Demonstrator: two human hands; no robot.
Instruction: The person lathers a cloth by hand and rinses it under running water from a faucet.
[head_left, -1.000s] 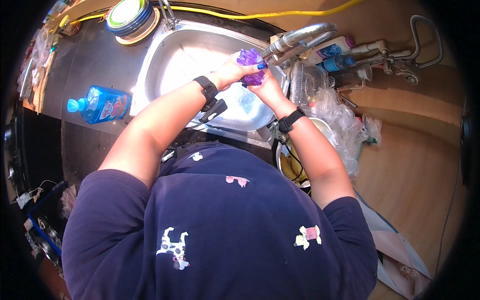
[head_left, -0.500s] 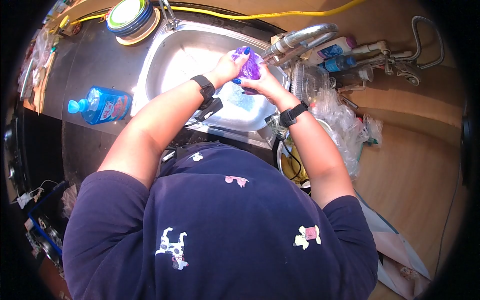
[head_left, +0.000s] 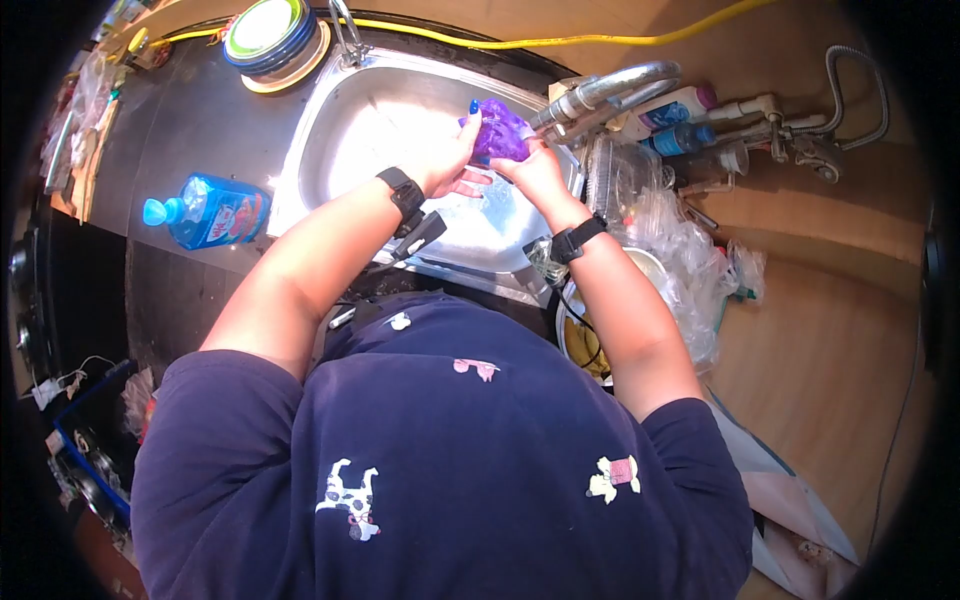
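A translucent purple thing (head_left: 502, 132), crumpled and shiny, is held above the right part of the steel sink (head_left: 345, 110). My right hand (head_left: 535, 170) is closed around its lower right side. My left hand (head_left: 455, 160) is at its left side, with the thumb up against it and the other fingers spread below. Under my hands, a pale bluish patch shows on the sink floor. The metal faucet (head_left: 610, 85) reaches in close to the purple thing from the right.
A blue soap bottle (head_left: 222, 211) lies left of the sink. Stacked plates (head_left: 265, 45) stand behind it at the upper left. Clear plastic containers and bags (head_left: 680, 240) crowd the right side, near a bucket (head_left: 640, 262). A yellow hose (head_left: 520, 44) runs along the back.
The purple thing has been opened out from a squeezed bunch into a wider shape. My left fingers have spread and moved slightly down and away from it.
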